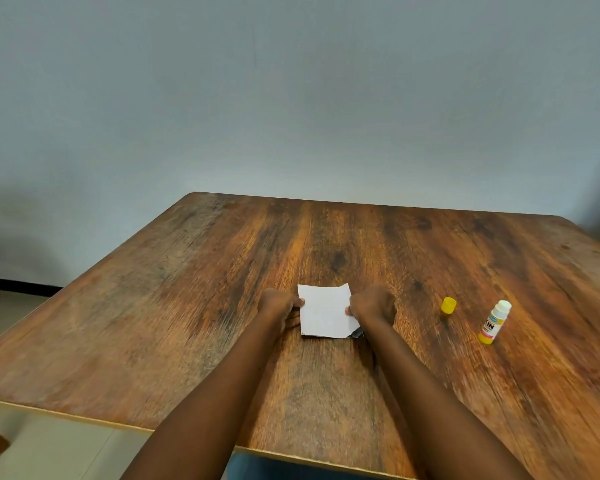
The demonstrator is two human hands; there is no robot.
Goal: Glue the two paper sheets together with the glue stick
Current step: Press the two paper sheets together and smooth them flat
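Noted nearest: left hand (279, 304) and right hand (374, 304), each pinching a side edge of white sheet (326, 313). Glimpsed dark corner (357, 333) under sheet, unidentified. Logged glue stick (495, 322) uncapped, well right of sheet, cap (448, 304) between. Likely faults: misaligned, wrinkled bond from uneven pull; drying glue.

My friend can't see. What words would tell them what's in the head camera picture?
The left hand and right hand pinch opposite side edges of a white paper sheet over a wooden table. To the right sit a yellow cap and the uncapped glue stick, apart.
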